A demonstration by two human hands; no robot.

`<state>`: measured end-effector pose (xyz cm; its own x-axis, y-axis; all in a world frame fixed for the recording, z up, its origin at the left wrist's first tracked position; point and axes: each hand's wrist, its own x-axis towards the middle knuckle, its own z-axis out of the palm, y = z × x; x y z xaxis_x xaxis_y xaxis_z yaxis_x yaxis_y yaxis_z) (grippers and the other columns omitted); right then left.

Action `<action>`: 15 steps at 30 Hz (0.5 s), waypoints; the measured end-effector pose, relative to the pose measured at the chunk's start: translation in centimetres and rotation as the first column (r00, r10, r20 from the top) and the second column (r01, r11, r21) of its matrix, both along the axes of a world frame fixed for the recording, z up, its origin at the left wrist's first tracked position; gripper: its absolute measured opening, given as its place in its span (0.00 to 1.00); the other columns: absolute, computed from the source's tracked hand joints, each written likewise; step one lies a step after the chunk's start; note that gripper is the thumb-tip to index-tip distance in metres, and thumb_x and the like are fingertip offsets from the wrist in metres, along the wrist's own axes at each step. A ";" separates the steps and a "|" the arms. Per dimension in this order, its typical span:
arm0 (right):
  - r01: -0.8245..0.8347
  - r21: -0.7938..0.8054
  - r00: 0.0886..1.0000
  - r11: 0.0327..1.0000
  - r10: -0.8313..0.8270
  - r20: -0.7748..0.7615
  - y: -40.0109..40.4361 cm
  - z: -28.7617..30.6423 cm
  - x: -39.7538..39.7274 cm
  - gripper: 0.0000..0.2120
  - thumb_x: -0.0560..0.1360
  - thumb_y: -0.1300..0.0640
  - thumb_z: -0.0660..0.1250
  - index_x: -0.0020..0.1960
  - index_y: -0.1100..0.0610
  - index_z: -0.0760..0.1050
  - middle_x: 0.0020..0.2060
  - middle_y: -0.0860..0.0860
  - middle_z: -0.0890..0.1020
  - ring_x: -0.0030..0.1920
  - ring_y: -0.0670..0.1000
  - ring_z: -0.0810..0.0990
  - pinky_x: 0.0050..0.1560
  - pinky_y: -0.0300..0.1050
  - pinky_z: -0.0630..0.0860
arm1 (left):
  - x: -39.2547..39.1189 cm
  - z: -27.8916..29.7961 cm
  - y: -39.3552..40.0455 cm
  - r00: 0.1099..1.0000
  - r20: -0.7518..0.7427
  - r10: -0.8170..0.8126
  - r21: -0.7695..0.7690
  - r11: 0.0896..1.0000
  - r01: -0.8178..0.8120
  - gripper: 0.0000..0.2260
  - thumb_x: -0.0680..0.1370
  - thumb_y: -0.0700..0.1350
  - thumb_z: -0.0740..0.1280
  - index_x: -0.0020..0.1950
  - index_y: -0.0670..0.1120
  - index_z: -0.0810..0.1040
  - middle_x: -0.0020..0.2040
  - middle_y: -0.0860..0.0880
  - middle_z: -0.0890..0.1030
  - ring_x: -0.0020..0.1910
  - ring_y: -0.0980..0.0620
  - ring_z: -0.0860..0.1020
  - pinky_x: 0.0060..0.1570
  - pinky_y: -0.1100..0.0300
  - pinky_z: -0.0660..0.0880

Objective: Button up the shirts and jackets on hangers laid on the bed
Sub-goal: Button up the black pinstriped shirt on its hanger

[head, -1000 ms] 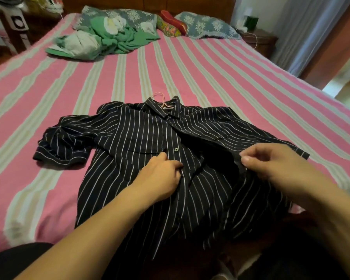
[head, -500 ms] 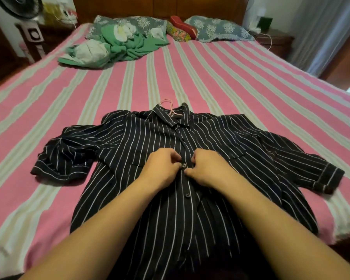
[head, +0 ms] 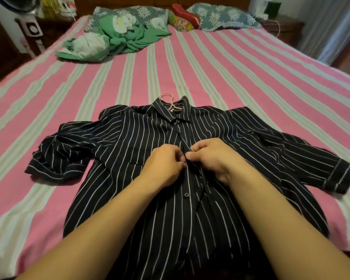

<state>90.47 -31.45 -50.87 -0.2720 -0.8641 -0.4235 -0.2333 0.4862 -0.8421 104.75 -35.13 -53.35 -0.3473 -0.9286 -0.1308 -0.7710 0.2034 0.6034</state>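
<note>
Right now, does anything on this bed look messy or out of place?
Yes. A green cloth lies crumpled in a heap near the pillows, not laid flat. The striped shirt's left-hand sleeve is bunched up, while the other lies spread out. Both hands pinch its front.

No lettering, label, brand, number or sign can be read anywhere in view, neither on the striped shirt (head: 141, 142) nor on the bedspread (head: 230, 77) beneath it.
</note>
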 end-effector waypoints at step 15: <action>0.110 -0.049 0.992 0.993 -0.113 -0.057 0.8 -0.8 1.2 0.08 0.70 0.64 0.77 0.44 0.54 0.81 0.36 0.53 0.83 0.31 0.47 0.78 0.37 0.43 0.75 | 0.5 0.7 1.0 0.672 -0.535 0.512 0.640 0.765 -0.074 0.03 0.77 0.29 0.69 0.48 0.34 0.81 0.40 0.40 0.80 0.35 0.50 0.80 0.38 0.58 0.84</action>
<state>91.67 -30.64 -51.64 -0.3912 -0.8453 -0.3640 -0.2305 0.4729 -0.8504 105.29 -34.09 -52.66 -0.2614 -0.8371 -0.4805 -0.0882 -0.4750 0.8755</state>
